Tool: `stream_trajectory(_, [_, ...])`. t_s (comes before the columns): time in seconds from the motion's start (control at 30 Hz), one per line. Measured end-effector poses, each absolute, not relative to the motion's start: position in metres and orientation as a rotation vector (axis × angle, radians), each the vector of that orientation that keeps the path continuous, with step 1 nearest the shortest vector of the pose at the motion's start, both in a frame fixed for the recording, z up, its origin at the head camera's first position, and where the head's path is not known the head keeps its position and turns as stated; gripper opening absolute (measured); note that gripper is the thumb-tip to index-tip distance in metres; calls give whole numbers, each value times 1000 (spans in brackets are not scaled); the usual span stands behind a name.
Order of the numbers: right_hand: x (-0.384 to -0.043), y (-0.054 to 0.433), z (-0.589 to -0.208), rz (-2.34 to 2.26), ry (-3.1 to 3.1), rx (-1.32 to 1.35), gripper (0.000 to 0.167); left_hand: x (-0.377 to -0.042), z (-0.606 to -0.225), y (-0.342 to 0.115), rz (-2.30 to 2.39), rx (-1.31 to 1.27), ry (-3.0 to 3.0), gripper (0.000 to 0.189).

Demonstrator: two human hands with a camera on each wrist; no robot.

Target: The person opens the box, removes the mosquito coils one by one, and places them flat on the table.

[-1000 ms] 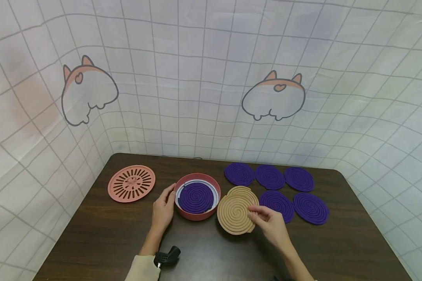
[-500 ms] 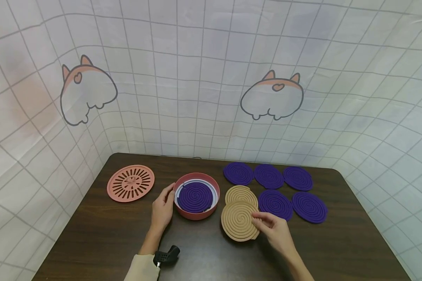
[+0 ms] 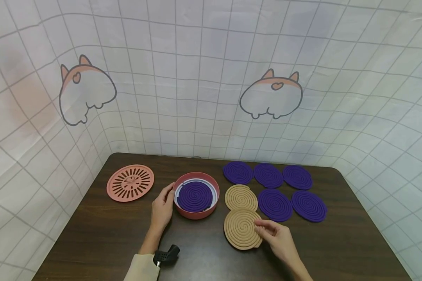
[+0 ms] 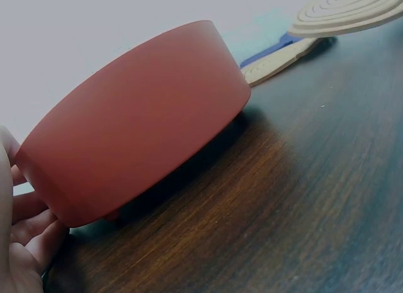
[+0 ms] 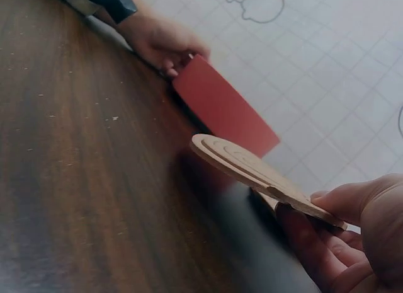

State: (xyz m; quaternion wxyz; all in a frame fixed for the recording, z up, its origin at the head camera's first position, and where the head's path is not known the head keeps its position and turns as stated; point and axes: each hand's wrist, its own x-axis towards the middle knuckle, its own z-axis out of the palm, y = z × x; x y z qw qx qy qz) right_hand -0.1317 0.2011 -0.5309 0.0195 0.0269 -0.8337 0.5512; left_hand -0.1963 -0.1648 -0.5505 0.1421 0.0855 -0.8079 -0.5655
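Note:
My right hand (image 3: 278, 237) pinches the edge of a tan mosquito coil (image 3: 242, 229), thumb on top and fingers beneath. In the right wrist view that coil (image 5: 252, 167) is held tilted above the table. Another tan mosquito coil (image 3: 241, 197) lies just beyond it. My left hand (image 3: 162, 210) grips the left side of a round red mosquito coil box (image 3: 197, 216); the left wrist view shows fingers curled at the box's lower edge. Inside the box a purple mosquito coil (image 3: 195, 197) lies within a white ring.
A pink slotted lid (image 3: 130, 182) lies at the table's far left. Several purple mosquito coils (image 3: 275, 205) lie flat in two rows at the right. A tiled-pattern cloth (image 3: 183, 97) hangs behind the dark wooden table (image 3: 95, 238). A black camera (image 3: 167, 255) sits on my left wrist.
My right hand has drawn its tan mosquito coil toward me and slightly right, uncovering the tan coil behind. My left hand has stayed on the box.

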Motion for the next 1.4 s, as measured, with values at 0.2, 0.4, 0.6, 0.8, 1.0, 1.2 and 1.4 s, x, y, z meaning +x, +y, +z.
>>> stream_trajectory(0.2, [-126, 201, -535, 1729, -2605, 25, 18, -197, -550, -165, -1633, 246, -2332, 37])
stream_trajectory(0.4, [-125, 203, -539, 1837, -2608, 54, 22, -197, -551, -164, -1623, 257, -2327, 37])
stream_trajectory(0.6, [-124, 202, -536, 1930, -2618, 39, 28, -197, -551, -165, -1628, 251, -2329, 37])
stream_trajectory(0.8, [-122, 200, -535, 1834, -2624, 2, 25, -197, -552, -166, -1628, 247, -2338, 37])
stream_trajectory(1.0, [-121, 201, -535, 1776, -2673, -36, 25, -196, -550, -165, -1622, 243, -2338, 37])
stream_trajectory(1.2, [-121, 201, -538, 1402, -2690, 151, 22, -197, -549, -165, -1614, 248, -2327, 36])
stream_trajectory(1.4, [-123, 200, -542, 995, -2682, 313, 24, -197, -551, -164, -1608, 251, -2334, 37])
